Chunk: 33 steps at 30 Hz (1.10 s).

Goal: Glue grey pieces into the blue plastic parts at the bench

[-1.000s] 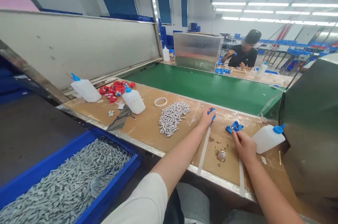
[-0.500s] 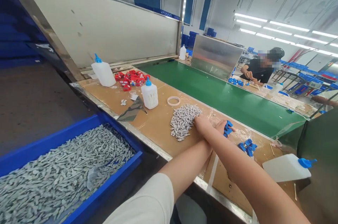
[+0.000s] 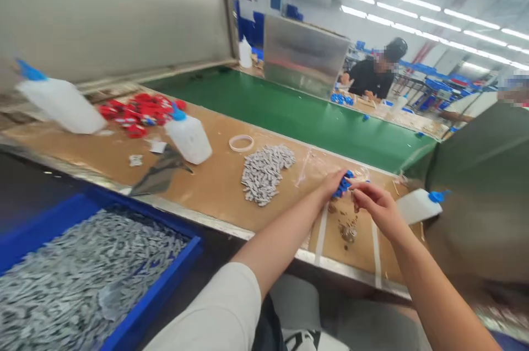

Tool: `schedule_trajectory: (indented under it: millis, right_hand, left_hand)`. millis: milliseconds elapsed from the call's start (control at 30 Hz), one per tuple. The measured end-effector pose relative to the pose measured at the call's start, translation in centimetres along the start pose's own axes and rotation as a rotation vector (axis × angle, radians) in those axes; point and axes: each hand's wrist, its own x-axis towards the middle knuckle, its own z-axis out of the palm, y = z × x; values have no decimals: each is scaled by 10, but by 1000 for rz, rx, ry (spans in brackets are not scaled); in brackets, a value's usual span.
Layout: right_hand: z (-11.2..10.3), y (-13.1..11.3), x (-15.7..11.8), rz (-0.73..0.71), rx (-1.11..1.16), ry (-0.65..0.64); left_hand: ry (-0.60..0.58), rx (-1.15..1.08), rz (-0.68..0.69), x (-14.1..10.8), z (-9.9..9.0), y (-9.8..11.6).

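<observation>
A blue part is held in the left hand, toward the far edge of the worktop and right of its middle; from where I stand, whether it touches the surface cannot be told. Good handling here would mean keeping the part steady in the left while the right hand acts lightly, with fingertips only. The left fingers are closed around it; the right thumb and fingers draw together just beside it, any pinched object being too small to tell. Outward: heaped grey pieces to the left, a bottle near the right end, a green belt along the far edge.
</observation>
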Motion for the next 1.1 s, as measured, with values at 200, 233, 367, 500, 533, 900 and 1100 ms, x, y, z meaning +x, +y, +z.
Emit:
schedule_trajectory:
  millis: [200,233,367,500,533,900,1100]
  right_hand:
    - [-24,37,-71,188,-50,81]
    - [-23,41,-76,169,-104,95]
    - [-24,46,-82,108,-230,103]
    - [-28,35,-76,-18,-405,-14]
    - [-29,32,-74,-55,-452,-60]
    - [-26,30,-66,-277,-687,-284]
    - [-34,33,-63,-208,-537,-31]
  left_hand:
    - [-202,-158,-8,4,13,-9]
    - [-216,-153,1,2,13,-8]
    - [-221,-165,21,-3,13,-5]
    - [-235,-140,27,-5,14,-3]
    - [-246,-128,34,-5,14,-2]
    - [-211,193,117,-4,13,-12]
    - [-265,373,193,-2,11,-16]
